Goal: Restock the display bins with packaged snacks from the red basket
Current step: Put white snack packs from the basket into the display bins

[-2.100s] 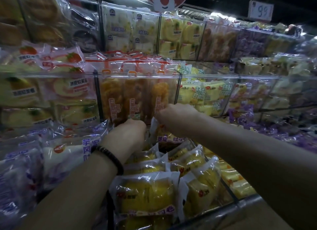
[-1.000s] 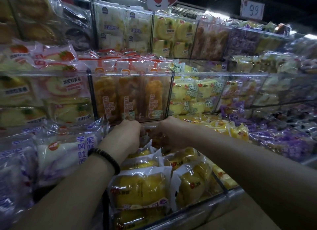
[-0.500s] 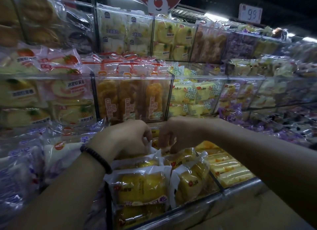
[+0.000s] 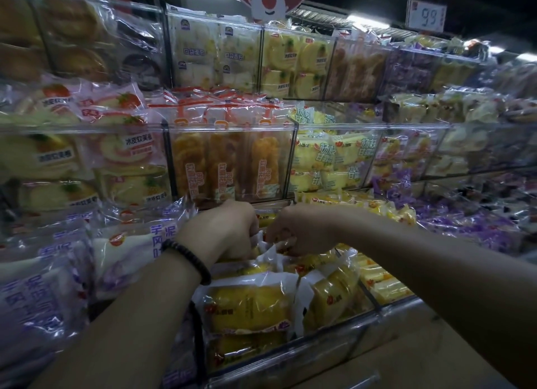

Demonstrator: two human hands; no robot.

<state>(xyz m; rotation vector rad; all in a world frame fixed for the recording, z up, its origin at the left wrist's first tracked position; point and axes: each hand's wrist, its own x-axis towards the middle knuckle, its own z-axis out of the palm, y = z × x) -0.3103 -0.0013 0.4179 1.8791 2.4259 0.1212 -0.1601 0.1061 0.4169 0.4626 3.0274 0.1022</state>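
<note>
Both my hands reach into the lowest clear display bin (image 4: 334, 335), which holds yellow cake packets (image 4: 250, 307) in clear wrap. My left hand (image 4: 223, 231), a black bead bracelet on its wrist, curls down onto a packet at the back of the bin. My right hand (image 4: 299, 229) pinches the crinkled top edge of a yellow packet (image 4: 273, 247) between the two hands. Fingertips of both hands are hidden among the wrappers. The red basket is out of view.
Left of the bin lie purple-and-white bread packets (image 4: 130, 243). Above stands a clear bin of orange twisted bread (image 4: 229, 165), with yellow packets (image 4: 328, 162) to its right and purple packets (image 4: 470, 229) further right. A price sign (image 4: 425, 15) hangs top right.
Both hands have come down from the back of the bin and drawn together over the yellow packets; they have barely moved in the last half second.
</note>
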